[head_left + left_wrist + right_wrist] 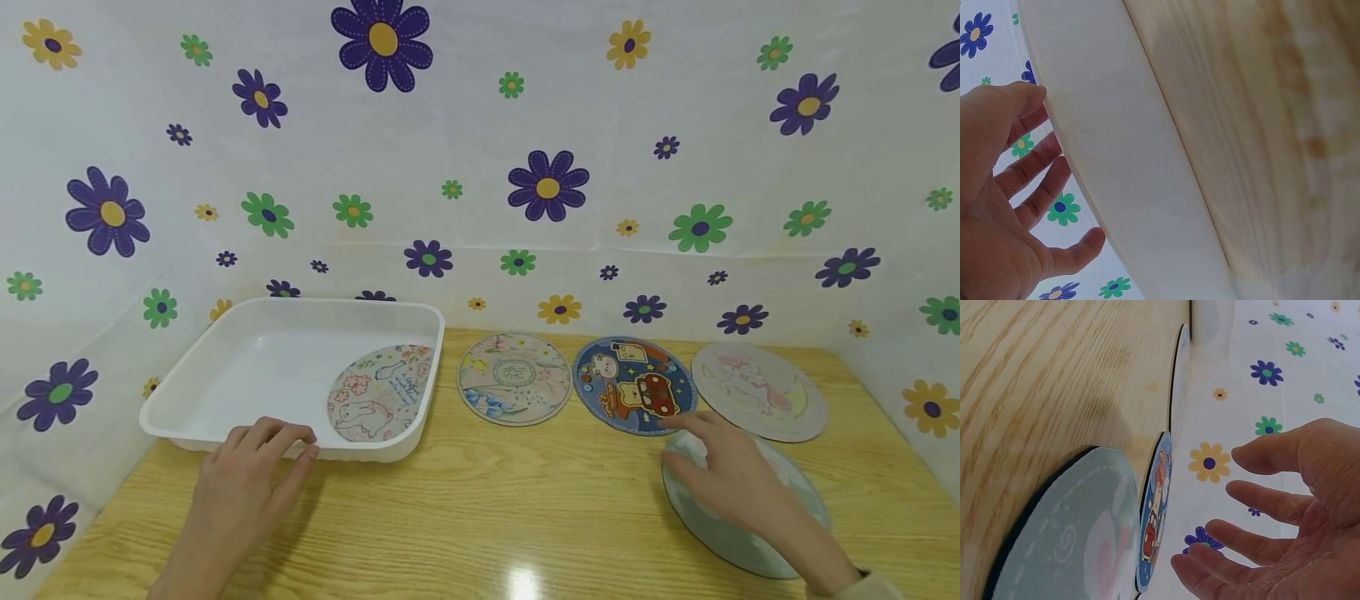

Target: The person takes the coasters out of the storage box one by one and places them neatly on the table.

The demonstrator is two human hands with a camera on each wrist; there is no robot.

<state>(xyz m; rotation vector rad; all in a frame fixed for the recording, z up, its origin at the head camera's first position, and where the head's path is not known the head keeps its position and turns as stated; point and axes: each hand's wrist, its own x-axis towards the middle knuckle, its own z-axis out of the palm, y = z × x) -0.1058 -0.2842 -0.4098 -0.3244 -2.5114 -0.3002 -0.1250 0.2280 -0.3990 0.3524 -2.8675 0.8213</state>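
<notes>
My left hand (251, 471) rests its fingertips on the near rim of a white plastic tray (292, 454), fingers loosely bent. In the left wrist view the spread fingers (1041, 197) touch along the tray's edge. Inside the tray, at its right end, lies a round mat with a rabbit print (382, 396). My right hand (723, 475) hovers with fingers apart over a pale green round mat (780, 533) and holds nothing. Its fingertips overlap the lower edge of a dark blue round mat with cartoon bears (633, 383). In the right wrist view, a gap shows between the hand and the mats.
A floral round mat (516, 379) lies right of the tray, and a pale unicorn mat (757, 392) lies at the far right. All rest on a wood-grain table (465, 517). Behind stands a white sheet with printed flowers (480, 150), which also runs along both sides.
</notes>
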